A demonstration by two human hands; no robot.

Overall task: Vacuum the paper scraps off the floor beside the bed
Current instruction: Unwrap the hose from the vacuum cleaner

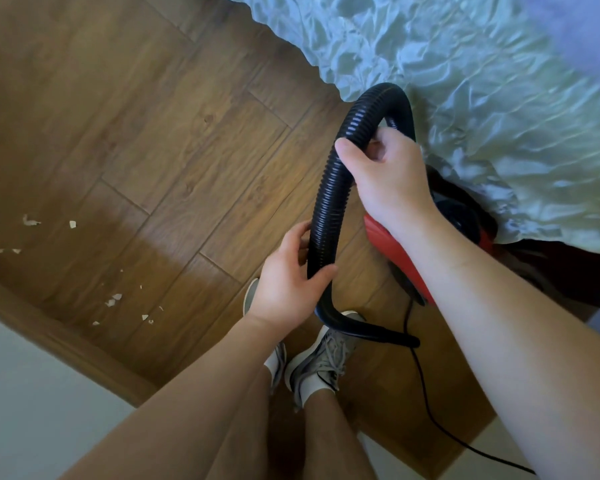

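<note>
A black ribbed vacuum hose arches up in front of me. My right hand grips it near the top of the arch. Lower down, my left hand holds the hose where it bends into a smooth black nozzle above my shoes. The red and black vacuum body sits on the floor by the bed, partly hidden behind my right forearm. Several white paper scraps lie scattered on the wooden floor at the left, apart from the nozzle.
The bed with a crumpled pale sheet fills the upper right. A black power cord trails from the vacuum toward the lower right. A wooden skirting board and white wall run along the lower left. My grey shoes stand below the hose.
</note>
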